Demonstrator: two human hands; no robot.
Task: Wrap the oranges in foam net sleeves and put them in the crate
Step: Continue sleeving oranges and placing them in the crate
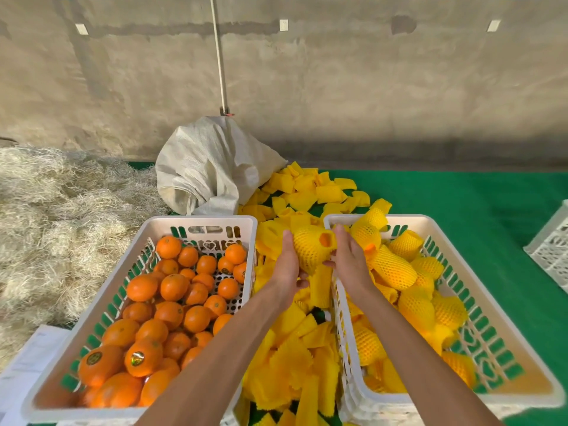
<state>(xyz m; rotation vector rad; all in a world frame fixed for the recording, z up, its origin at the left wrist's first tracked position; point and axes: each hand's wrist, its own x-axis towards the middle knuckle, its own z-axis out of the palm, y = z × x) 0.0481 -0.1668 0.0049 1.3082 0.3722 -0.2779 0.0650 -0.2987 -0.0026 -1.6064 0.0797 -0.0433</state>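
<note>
**Around the packing spot**

A crumpled white woven sack slumps against the bare concrete wall, with a pale pole rising straight up behind it. A heap of dry straw spreads at the left. Green matting covers the ground at the right, and white paper sheets lie at the lower left.

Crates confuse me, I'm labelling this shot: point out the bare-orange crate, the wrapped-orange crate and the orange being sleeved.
bare-orange crate (199,222): head view, far rim.
wrapped-orange crate (479,292): head view, right rim.
orange being sleeved (310,250): head view, netted side.
</note>
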